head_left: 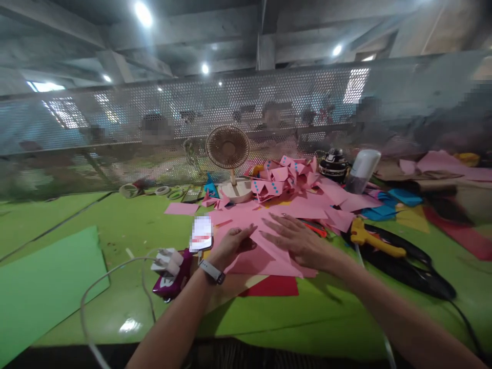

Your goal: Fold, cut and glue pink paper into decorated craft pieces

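Note:
My right hand [294,238] lies flat on pink paper [265,261], its fingers stretched out and spread. Beside it, my left hand [232,245] is curled, with the thumb over the bent fingers; what they hold, if anything, is hidden. A watch is on that wrist. Red paper [277,287] sticks out under the pink sheets. Behind my hands is a pile of folded pink paper pieces [284,177] with blue dots. A phone [201,231] with a lit screen lies left of my left hand. Orange-handled scissors [317,229] are partly under the paper to the right.
A small fan [228,148] stands at the back. Left are a white charger [167,261] with a looping cable and a green sheet [57,287]. Right are a yellow glue gun [376,241] on a black holder and a clear-and-white container [362,171]. A perforated metal screen [172,102] rises behind.

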{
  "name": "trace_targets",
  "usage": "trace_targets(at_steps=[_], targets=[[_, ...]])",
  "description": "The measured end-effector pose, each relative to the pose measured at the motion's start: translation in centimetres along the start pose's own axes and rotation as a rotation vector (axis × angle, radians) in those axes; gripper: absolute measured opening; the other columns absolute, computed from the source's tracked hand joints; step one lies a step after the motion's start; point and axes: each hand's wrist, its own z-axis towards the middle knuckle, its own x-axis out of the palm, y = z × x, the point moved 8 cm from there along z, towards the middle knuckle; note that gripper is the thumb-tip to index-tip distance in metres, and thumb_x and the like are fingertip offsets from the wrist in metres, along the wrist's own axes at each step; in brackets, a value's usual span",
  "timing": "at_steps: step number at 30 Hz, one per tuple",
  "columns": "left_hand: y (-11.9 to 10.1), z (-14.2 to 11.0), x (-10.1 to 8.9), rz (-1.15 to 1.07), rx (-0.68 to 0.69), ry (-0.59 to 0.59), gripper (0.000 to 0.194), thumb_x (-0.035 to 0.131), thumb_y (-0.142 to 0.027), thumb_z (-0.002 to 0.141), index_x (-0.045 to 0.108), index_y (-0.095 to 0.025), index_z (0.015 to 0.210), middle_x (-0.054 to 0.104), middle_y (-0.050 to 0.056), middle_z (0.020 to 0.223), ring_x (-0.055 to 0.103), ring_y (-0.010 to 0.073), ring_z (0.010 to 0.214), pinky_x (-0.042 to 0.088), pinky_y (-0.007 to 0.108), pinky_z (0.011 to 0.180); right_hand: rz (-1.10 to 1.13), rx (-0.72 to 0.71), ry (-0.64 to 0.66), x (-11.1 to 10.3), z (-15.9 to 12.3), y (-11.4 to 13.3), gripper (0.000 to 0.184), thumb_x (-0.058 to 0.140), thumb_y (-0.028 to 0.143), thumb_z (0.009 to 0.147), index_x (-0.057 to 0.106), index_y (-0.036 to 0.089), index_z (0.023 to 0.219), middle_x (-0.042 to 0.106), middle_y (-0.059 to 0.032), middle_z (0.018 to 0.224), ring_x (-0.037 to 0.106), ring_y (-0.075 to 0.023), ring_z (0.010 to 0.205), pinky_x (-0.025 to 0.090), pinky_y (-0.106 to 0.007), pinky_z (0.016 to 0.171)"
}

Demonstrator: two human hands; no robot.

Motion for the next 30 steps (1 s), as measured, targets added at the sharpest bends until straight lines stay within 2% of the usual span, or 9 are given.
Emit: trace_targets(at_steps=[2,6,11,17,20,23,27,30], targets=[[0.6,0.0,0.3,-0.002,-0.029,0.027,0.032,0.078,-0.036,0.062,0.058,-0.010,0.061,0.054,-0.003,0.051,0.052,0.0067,0.047,0.048,0.021,0.055,-0.030,-0.059,0.067,1.4,0.2,1.2,0.078,0.045,-0.003,0.071,0.026,0.025,0.142,0.024,-0.0063,0.149,0.012,-0.0223,0.138,0.015,-0.050,0.110],[1.8,0.4,0.5,-0.031,-0.061,0.048,0.032,0.078,-0.036,0.062,0.059,-0.010,0.065,0.058,0.001,0.058,0.055,0.0089,0.052,0.048,0.023,0.058,-0.001,-0.167,0.140,3.7,0.1,2.5,0.059,0.051,0.007,0.078,0.039,0.017,0.135,0.039,-0.0111,0.141,0.026,-0.0223,0.134,0.020,-0.048,0.109],[2.5,0.6,0.4,-0.159,-0.082,0.031,0.029,0.071,-0.040,0.070,0.058,-0.015,0.078,0.063,0.002,0.071,0.059,0.0120,0.060,0.048,0.025,0.060,0.020,-0.173,0.031,3.6,0.1,2.7,0.044,0.049,0.011,0.084,0.049,0.018,0.128,0.048,-0.0103,0.135,0.037,-0.0204,0.129,0.025,-0.045,0.108],[2.5,0.4,0.6,-0.170,-0.054,0.017,0.029,0.072,-0.039,0.070,0.056,-0.017,0.078,0.055,-0.004,0.058,0.054,0.0101,0.051,0.044,0.022,0.051,0.108,-0.224,-0.036,3.8,-0.1,3.3,0.034,0.041,0.011,0.089,0.056,0.018,0.119,0.060,-0.0068,0.122,0.047,-0.0156,0.122,0.028,-0.039,0.107],[2.5,0.2,1.0,-0.146,-0.051,0.059,0.027,0.073,-0.035,0.070,0.055,-0.016,0.076,0.057,-0.002,0.062,0.055,0.0101,0.056,0.045,0.022,0.055,0.134,-0.214,-0.111,3.1,-0.2,3.3,0.034,0.040,0.009,0.089,0.058,0.019,0.116,0.064,-0.0060,0.117,0.053,-0.0144,0.115,0.033,-0.037,0.104],[2.1,-0.1,1.7,-0.128,-0.030,0.158,0.024,0.075,-0.026,0.069,0.055,-0.015,0.075,0.061,0.000,0.069,0.058,0.0104,0.063,0.047,0.023,0.064,0.133,-0.204,-0.184,2.0,-0.3,3.4,0.033,0.042,0.009,0.087,0.059,0.018,0.115,0.066,-0.0069,0.113,0.056,-0.0154,0.110,0.036,-0.037,0.101],[1.4,-0.7,2.9,-0.112,0.031,0.317,0.027,0.076,-0.018,0.067,0.057,-0.015,0.084,0.065,0.003,0.078,0.061,0.0127,0.071,0.047,0.025,0.071,0.162,-0.198,-0.233,1.3,-0.4,3.2,0.033,0.039,0.011,0.088,0.057,0.016,0.116,0.068,-0.0080,0.107,0.059,-0.0157,0.104,0.039,-0.037,0.099],[1.1,-1.0,3.8,-0.094,0.063,0.387,0.032,0.075,-0.018,0.068,0.058,-0.015,0.094,0.067,0.005,0.083,0.062,0.0146,0.075,0.047,0.028,0.076,0.268,-0.140,-0.303,1.3,-0.4,2.4,0.030,0.040,0.021,0.089,0.058,0.018,0.114,0.069,-0.0080,0.101,0.061,-0.0157,0.097,0.040,-0.037,0.096]])
